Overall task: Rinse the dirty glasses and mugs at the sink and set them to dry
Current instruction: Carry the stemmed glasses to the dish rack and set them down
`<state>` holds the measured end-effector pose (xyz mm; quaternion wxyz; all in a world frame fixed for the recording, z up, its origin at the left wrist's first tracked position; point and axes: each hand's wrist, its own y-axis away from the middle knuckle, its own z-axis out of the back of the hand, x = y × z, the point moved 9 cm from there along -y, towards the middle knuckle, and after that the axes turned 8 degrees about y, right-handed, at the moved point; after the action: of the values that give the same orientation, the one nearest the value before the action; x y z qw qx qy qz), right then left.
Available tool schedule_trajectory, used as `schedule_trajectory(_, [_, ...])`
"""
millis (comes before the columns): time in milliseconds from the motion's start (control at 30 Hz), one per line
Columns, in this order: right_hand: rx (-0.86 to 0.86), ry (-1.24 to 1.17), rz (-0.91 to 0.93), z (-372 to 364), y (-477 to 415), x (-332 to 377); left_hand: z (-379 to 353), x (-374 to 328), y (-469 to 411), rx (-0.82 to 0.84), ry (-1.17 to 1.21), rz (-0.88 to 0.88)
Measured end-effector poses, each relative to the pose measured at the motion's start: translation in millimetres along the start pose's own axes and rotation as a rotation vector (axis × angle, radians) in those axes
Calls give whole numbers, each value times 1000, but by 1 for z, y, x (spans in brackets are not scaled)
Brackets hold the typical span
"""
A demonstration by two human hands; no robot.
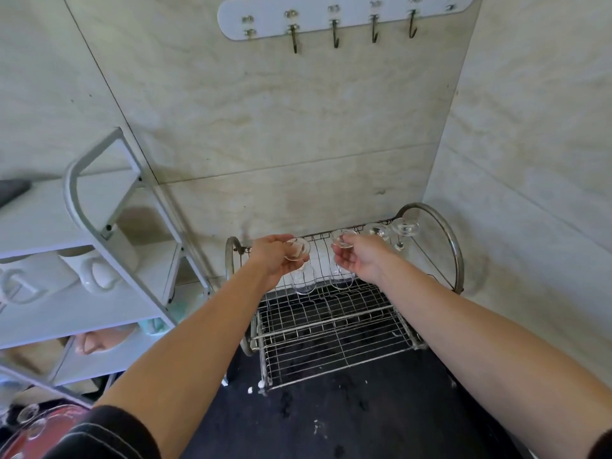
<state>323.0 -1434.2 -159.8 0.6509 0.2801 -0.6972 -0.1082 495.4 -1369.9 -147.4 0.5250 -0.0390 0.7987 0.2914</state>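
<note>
left hand [276, 258]: pinches foot of inverted clear stemmed glass [302, 282]; at top rail of steel wire dish rack [331, 323]
right hand [362, 261]: grips second inverted glass [341, 280] likewise
tip: seat both feet on rail before release

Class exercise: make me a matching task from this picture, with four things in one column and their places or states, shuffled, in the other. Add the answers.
Things: 1 left hand and right hand; 2 white mug; 3 hook rail; 4 two racked glasses.
States: A on the wall above the dish rack; B each grips an upside-down stem glass by its foot; C on the white shelf at left; D upside down at the rack's right end.
Pairs: 1-B; 2-C; 3-A; 4-D.
</note>
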Motion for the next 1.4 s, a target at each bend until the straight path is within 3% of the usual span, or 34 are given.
schedule_trajectory(400, [-14, -72, 4, -4, 2, -7, -14, 3, -8, 111, -12, -8])
schedule_trajectory(533, [-11, -65, 7, -2, 7, -9, -13, 1, -10, 146, -174, -41])
schedule_trajectory(733, [-57, -11, 33, 10, 15, -12, -6, -3, -11, 65, -375, -96])
schedule_trajectory(933, [-223, 262, 190, 32, 42, -9, -6, -31, 6, -16, -613, -303])
schedule_trajectory(1100, [-241, 898, 569, 1, 78, 11, -3, -59, 50, -16, -757, -508])
schedule_trajectory(1233, [-114, 1188, 769, -52, 106, 2, 37, -64, 98, -106, -852, -602])
schedule_trajectory(1400, [158, 1304, 1012, -119, 142, -39, 125, -33, 164, -347, -984, -593])
